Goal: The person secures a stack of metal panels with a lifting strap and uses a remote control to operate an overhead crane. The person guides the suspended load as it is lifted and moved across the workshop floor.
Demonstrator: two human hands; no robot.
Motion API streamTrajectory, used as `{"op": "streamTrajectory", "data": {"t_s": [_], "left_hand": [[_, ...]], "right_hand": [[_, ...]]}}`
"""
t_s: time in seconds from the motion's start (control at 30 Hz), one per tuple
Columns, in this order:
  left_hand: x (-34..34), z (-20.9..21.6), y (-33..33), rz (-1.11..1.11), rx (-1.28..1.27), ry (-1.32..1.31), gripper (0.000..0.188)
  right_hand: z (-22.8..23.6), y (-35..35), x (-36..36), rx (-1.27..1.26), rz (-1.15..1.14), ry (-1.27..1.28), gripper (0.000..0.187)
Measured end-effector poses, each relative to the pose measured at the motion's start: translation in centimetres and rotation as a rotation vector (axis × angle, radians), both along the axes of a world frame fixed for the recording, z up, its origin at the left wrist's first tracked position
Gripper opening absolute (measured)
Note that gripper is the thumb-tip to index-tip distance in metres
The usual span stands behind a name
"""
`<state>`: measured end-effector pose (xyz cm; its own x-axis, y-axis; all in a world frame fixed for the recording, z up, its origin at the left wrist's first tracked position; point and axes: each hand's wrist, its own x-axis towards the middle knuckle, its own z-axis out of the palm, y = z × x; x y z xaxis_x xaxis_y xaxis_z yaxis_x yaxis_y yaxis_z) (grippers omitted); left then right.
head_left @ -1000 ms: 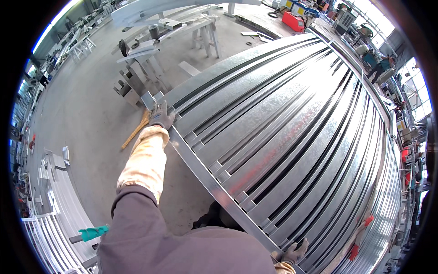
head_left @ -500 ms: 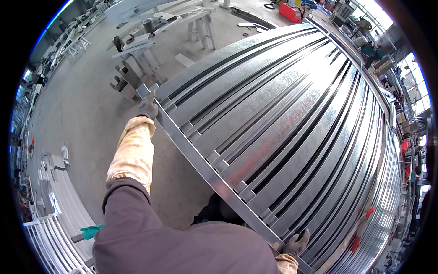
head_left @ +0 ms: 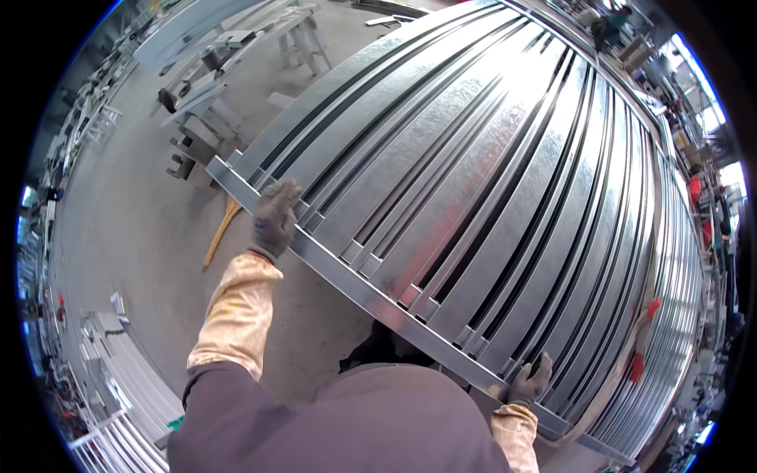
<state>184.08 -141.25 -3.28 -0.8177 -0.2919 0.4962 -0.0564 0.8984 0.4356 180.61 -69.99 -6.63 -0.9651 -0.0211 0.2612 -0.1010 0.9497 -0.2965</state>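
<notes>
A large galvanised metal panel (head_left: 410, 185) with long parallel slats spreads before me, a folded metal rail (head_left: 347, 288) along its near edge. My left hand (head_left: 276, 221), in a grey work glove, is over this rail near the panel's far-left corner. Its fingers are loosely bent and slightly blurred; I cannot tell if they touch the metal. My right hand (head_left: 530, 382), gloved alike, rests at the rail towards the lower right, with fingers stretched over the slat ends and the thumb apart. Nothing shows in either palm.
Beneath the left corner shows a tan stick-like thing (head_left: 221, 232). Work trestles (head_left: 303, 43) with metal pieces stand beyond it. White profiles (head_left: 130, 370) lie at lower left. A pale strap (head_left: 607, 386) and a red piece (head_left: 637, 367) lie on the panel's right part.
My left hand has come away from the panel's corner, back along the rail towards me. My right hand stays at the rail. The view has shifted, and the tan stick now shows.
</notes>
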Motion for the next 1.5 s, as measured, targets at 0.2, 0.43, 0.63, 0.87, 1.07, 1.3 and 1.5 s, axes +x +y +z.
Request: {"op": "streamTrajectory", "data": {"t_s": [0.2,0.43,0.63,0.87,1.07,1.3,1.5], "left_hand": [[-0.8,-0.8,7.4,-0.158,-0.05,-0.278,0.056],[-3.3,3.5,15.9,-0.415,0.032,-0.075,0.057],[-2.2,2.8,22.0,-0.447,-0.1,-0.349,0.057],[-4.8,3.0,30.0,-0.677,0.035,-0.254,0.058],[-4.7,2.0,34.3,-0.741,-0.1,-0.398,0.058],[-4.9,3.6,44.2,-0.974,-0.049,-0.312,0.06],[-4.4,2.5,49.0,-0.898,-0.166,-0.414,0.057]], "right_hand": [[-0.3,0.1,-0.1,-0.001,-0.006,0.029,0.052],[-0.1,0.1,-0.1,0.007,-0.024,0.004,0.053],[0.3,0.0,-0.2,0.003,-0.049,0.012,0.05],[0.3,0.3,-0.2,-0.031,-0.071,-0.006,0.051],[1.3,0.4,-0.1,-0.017,-0.065,0.014,0.051],[1.2,1.0,0.0,-0.081,-0.072,0.002,0.05],[0.3,3.4,0.5,-0.361,-0.049,0.137,0.053]]}}
